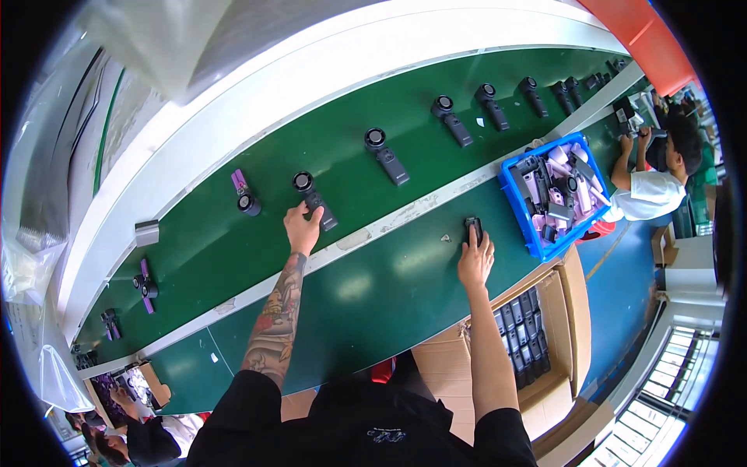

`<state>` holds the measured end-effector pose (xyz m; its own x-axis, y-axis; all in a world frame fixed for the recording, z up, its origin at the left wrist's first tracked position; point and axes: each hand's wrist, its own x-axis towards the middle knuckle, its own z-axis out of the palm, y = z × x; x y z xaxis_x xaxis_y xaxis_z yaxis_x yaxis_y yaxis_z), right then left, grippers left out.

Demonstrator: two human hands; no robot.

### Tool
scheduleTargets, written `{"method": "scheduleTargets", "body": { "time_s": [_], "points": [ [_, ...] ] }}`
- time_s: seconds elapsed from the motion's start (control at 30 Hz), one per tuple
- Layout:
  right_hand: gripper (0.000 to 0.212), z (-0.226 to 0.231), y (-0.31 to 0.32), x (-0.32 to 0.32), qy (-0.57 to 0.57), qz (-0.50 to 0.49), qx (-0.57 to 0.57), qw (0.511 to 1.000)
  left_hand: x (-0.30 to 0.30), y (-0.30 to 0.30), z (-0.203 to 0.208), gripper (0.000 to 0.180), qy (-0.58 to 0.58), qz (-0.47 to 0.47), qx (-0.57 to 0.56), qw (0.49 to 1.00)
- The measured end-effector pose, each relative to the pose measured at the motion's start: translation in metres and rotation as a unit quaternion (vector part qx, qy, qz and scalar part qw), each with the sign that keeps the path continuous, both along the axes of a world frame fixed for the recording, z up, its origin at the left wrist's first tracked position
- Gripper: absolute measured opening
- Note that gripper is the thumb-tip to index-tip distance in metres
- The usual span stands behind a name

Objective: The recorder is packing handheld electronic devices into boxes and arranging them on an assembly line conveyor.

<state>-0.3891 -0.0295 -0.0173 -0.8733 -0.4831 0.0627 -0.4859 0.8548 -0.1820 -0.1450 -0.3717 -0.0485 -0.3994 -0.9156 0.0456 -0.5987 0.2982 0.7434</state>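
On the green conveyor belt lies a black handheld fan [324, 216] with a round head. My left hand [300, 230] reaches over the white rail and has its fingers and thumb closed about the fan's handle. On the green table near the blue crate, my right hand [475, 265] grips a small black part [473, 224]. My fingers cover much of that part, so I cannot make out its exact kind. Another black fan [387, 158] rests on the belt right of my left hand, and a purple-and-black fan [244, 193] lies to its left.
A blue crate [535, 247] piled with black and purple fan parts stands at the table's right. Below it, an open cardboard box [574, 327] holds rows of black parts. The white rail [420, 204] divides belt from table. Co-workers sit at the far right [654, 191] and lower left [159, 436].
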Motion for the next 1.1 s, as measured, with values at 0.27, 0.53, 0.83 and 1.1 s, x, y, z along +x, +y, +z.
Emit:
{"method": "scheduleTargets", "body": {
  "time_s": [0.27, 0.53, 0.83, 1.1],
  "points": [
    [0.061, 0.005, 0.030, 0.008, -0.187, -0.148, -0.169, 0.956, 0.041, -0.096, 0.001, 0.072, -0.204, 0.186, -0.145, 0.950],
    [0.048, 0.065, 0.023, 0.074, -0.648, -0.147, -0.586, 0.464, 0.114, -0.085, 0.020, 0.051, -0.009, 0.060, -0.105, 0.993],
    [0.042, 0.125, 0.054, 0.125, -0.696, -0.054, -0.554, 0.454, 0.114, 0.114, 0.179, 0.054, 0.392, 0.097, 0.175, 0.898],
    [0.041, 0.217, 0.089, 0.155, -0.341, 0.152, -0.355, 0.857, 0.002, 0.255, 0.219, 0.058, 0.583, -0.037, 0.539, 0.607]
  ]
}}
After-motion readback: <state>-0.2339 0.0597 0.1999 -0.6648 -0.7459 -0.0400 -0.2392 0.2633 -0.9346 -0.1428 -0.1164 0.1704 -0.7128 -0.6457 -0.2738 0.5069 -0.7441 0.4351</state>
